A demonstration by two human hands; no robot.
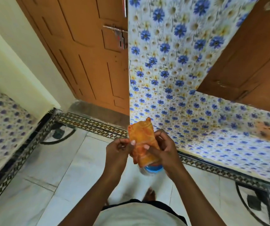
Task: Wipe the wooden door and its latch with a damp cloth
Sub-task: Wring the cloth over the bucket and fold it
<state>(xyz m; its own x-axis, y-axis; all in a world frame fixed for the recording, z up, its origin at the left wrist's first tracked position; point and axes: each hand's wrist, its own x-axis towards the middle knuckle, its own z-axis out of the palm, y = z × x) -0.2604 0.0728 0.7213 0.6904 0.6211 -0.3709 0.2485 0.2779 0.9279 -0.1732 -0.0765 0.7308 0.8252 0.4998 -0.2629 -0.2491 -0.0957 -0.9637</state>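
Below the brown panelled wooden door (82,51), both hands gripped a folded orange patterned cloth (141,141).

Left hand (119,150) pinched the cloth's left edge; right hand (163,149) closed round its right side. Metal latch (118,35) sat blurred at the door's right edge. A blue-rimmed object (153,168) lay mostly hidden under the cloth, unidentifiable.

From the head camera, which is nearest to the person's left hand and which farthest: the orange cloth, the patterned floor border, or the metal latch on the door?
1. Orange cloth: held by the left hand, to its right.
2. Patterned floor border: on the floor ahead, before the door's threshold.
3. Metal latch: high on the wooden door, farthest.
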